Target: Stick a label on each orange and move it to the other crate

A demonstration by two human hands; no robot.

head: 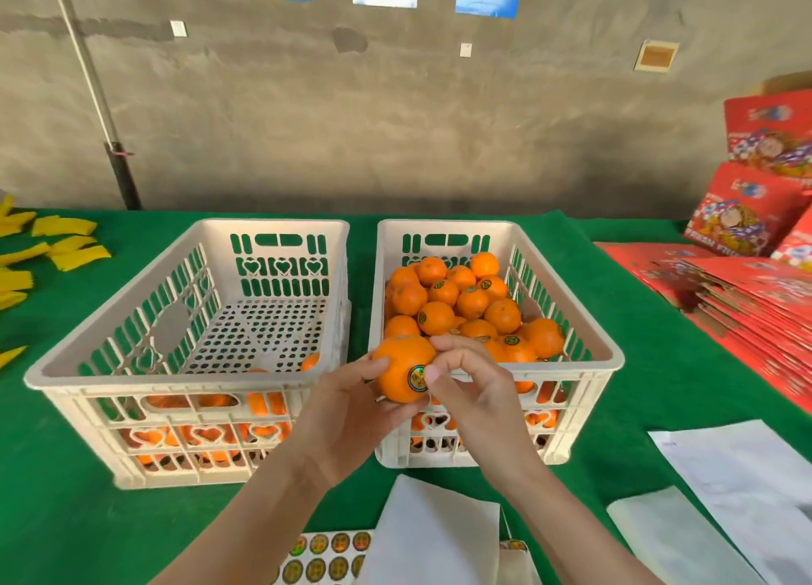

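Observation:
My left hand (347, 413) grips an orange (397, 371) from below, just in front of the gap between two white crates. A round dark label (417, 378) sits on the orange's front. My right hand (470, 387) has its thumb pressing on that label and its fingers curled over the orange's top. The left crate (132, 365) holds a few oranges (263, 402) at its near end. The right crate (593, 347) is piled with several labelled oranges (472, 303). A sheet of round labels (327, 556) lies at the table's near edge.
White backing sheets (433, 536) and papers (742, 474) lie at the near right. Red flattened cartons (755, 294) are stacked at the right. Yellow pieces (66, 242) are scattered on the green cloth (52, 496) at the far left. A grey wall stands behind.

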